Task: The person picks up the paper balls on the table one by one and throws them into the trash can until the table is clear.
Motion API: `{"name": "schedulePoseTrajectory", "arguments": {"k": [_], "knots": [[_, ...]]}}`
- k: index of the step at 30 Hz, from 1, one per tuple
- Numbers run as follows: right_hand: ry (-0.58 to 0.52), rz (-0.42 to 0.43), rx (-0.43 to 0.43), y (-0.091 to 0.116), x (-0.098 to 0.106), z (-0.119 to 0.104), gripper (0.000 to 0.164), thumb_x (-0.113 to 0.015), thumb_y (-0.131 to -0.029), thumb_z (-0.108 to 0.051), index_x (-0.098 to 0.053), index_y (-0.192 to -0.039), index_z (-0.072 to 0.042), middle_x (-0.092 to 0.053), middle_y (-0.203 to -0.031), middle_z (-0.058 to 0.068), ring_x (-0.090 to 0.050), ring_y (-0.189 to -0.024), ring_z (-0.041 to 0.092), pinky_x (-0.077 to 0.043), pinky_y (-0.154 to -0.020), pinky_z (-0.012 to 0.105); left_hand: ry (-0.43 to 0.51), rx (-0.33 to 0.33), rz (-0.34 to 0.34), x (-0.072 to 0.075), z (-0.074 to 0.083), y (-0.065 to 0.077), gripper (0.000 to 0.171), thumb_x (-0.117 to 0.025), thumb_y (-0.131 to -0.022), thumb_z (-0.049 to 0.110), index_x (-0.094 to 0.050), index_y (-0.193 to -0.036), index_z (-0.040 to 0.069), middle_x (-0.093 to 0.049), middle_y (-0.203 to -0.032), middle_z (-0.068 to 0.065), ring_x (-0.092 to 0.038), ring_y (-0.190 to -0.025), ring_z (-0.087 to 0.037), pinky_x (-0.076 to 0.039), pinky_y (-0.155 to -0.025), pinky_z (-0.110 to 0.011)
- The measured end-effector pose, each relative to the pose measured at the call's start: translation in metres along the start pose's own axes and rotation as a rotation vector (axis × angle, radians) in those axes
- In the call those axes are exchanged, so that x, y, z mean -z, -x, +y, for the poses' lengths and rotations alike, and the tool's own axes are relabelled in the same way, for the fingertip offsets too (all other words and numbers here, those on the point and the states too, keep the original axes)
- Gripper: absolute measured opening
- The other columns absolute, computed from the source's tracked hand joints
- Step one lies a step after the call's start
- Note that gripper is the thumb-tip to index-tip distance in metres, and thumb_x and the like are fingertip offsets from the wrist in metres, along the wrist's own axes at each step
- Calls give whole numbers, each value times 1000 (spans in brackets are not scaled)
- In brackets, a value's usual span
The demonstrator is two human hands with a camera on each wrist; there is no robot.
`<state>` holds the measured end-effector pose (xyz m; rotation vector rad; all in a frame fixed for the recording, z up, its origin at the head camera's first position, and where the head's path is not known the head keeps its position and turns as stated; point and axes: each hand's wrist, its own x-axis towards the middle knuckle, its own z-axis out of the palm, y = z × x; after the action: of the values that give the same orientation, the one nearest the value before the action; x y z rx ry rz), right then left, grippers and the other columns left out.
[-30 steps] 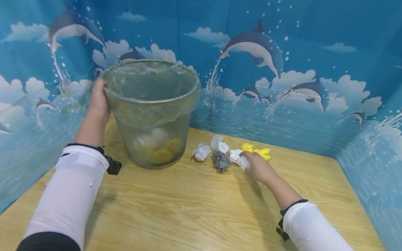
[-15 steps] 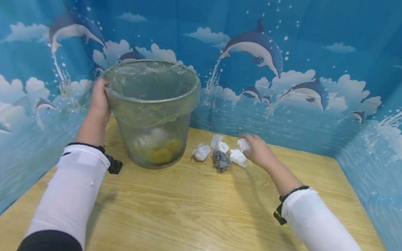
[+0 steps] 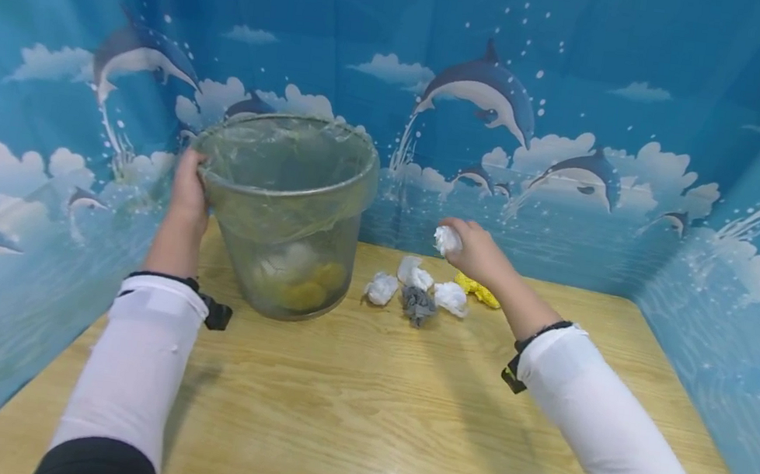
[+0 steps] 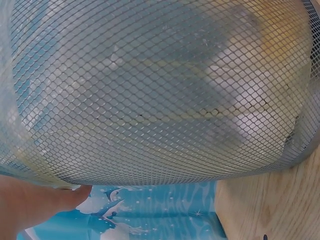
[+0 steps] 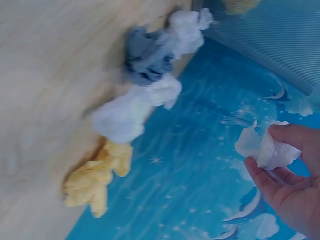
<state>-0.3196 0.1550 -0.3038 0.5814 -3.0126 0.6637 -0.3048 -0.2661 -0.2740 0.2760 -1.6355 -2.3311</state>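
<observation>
On the left of the head view, a mesh wastebasket stands upright, lined with a translucent yellowish bag; white and yellow pieces show through its lower wall. My left hand grips its left rim, the thumb lying against the bag's folded edge in the left wrist view. A crumpled white paper ball is pinched between the thumb and fingers of my right hand, raised above the table. Below it lie a grey crumpled ball, several white crumpled balls and a yellow crumpled piece.
The wooden table ends against a blue curtain printed with dolphins, which also hangs at both sides. The wastebasket stands left of the crumpled balls, near the table's back edge.
My right hand has picked up a white paper ball from near the yellow pieces, then lifted it up and to the left. The left hand and the wastebasket have stayed put.
</observation>
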Motion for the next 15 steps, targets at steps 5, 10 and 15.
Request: {"name": "schedulePoseTrajectory", "arguments": {"k": [5, 10, 15], "knots": [[-13, 34, 14, -13, 13, -18, 59, -62, -91, -6, -40, -146, -13, -45, -139, 22, -51, -118, 39, -48, -89, 50, -41, 25, -12, 0, 0, 0, 63, -34, -94, 32, -18, -155, 26, -3, -162, 14, -33, -126, -5, -28, -91, -20], [-13, 70, 38, -23, 25, -34, 60, -62, -91, -7, -40, -146, -15, -43, -142, 21, -48, -123, 38, -46, -91, 50, -74, 31, -12, -2, -1, 0, 68, -32, -94, 35, -5, -157, 27, 7, -163, 13, -29, -127, -4, -25, -91, -22], [-30, 131, 65, -33, 35, -55, 58, -63, -92, -9, -41, -145, -16, -47, -137, 19, -50, -120, 36, -47, -92, 50, -100, 36, -1, -2, -3, -1, 70, -30, -94, 37, -2, -157, 27, 14, -162, 12, -15, -135, -2, -22, -90, -23]]}}
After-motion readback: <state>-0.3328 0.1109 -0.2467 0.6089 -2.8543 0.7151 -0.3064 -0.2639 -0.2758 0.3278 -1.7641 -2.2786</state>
